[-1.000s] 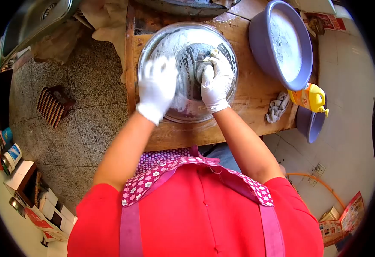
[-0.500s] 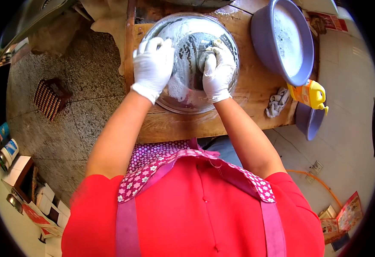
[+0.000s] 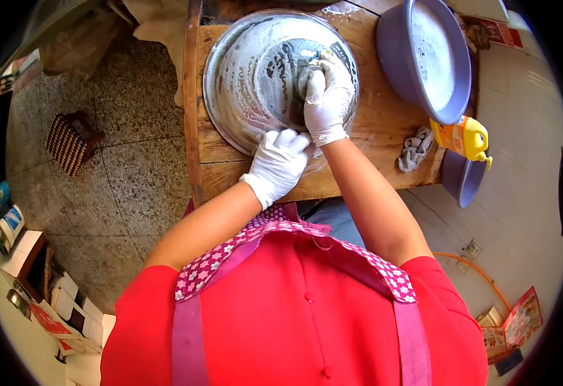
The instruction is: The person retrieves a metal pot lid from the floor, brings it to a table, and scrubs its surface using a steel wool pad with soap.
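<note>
A large round metal lid [image 3: 246, 77], streaked with white suds, lies on the wooden table. My right hand [image 3: 328, 106], in a white glove, is closed around the grey round knob [image 3: 305, 78] in the lid's middle. Something yellowish shows by its fingertips, too small to name. My left hand [image 3: 278, 161], gloved too, rests on the lid's near rim with its fingers curled. Whatever lies under those fingers is hidden.
A purple basin [image 3: 394, 71] of foamy water stands at the table's right. Near it are a grey rag [image 3: 416, 149], a yellow pump bottle [image 3: 467, 138] and a second purple basin [image 3: 463, 180]. A beaded stool [image 3: 69, 145] stands on the floor at left.
My left hand has slid from the lid's left side to its near rim, its fingers now curled. The lid has shifted slightly. My right hand stays on the knob.
</note>
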{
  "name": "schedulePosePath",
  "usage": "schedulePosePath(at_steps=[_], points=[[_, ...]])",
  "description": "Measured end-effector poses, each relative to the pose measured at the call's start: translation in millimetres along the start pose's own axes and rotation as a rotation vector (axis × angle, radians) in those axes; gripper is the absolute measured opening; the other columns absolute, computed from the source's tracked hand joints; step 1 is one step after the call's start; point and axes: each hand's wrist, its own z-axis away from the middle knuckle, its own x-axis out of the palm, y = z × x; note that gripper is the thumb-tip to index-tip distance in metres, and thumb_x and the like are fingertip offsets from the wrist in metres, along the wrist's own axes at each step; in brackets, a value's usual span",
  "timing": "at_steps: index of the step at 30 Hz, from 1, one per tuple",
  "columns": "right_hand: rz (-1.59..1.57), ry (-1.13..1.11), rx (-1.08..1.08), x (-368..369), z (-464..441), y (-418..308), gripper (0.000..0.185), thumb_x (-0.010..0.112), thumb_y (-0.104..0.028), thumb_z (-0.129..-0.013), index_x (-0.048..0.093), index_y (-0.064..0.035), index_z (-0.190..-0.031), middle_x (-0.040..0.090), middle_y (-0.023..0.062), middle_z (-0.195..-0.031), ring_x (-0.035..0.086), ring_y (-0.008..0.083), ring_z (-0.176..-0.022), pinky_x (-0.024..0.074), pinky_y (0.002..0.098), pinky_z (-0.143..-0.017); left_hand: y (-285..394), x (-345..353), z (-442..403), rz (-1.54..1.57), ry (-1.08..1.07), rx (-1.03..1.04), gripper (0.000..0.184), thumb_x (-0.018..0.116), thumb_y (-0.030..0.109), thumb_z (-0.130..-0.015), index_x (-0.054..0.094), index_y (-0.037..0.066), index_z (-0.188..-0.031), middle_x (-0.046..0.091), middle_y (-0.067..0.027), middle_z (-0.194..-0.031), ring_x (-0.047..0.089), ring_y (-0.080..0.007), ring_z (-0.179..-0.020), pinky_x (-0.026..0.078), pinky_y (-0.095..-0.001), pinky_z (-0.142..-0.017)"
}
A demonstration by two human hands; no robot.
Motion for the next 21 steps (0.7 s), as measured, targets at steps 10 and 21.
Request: schedulePosePath(at_steps=[10,21], points=[[-0.023,0.015,0.009,5,0,5,0.027,0.056,-0.022,-0.082,0.067,-0.0007,-0.094,0.063,0.0230,-0.109,0.057,0.0389,-0.106,0.0409,0.0452,-0.098,-64,-58,3,-0.072,0.021,0.014,0.012,0.062,0.017,-0.085,0.068,0.011,-0.094,0.063,-0.0029,-0.090,0.058,-0.0226,-0.081,0.045,-0.0393,-0.067],[-0.001,-0.001,-0.014,4,-1,6,0.027,0.056,-0.024,-0.082,0.068,-0.0014,-0.093,0.063,0.0228,-0.108,0.057,0.0388,-0.105,0.0414,0.0465,-0.096,-88,-67,7,0.025,0.044,0.041,0.022,0.070,0.013,-0.078,0.071,0.015,-0.101,0.063,-0.0020,-0.093,0.059,-0.0243,-0.084,0.048,-0.0387,-0.073]])
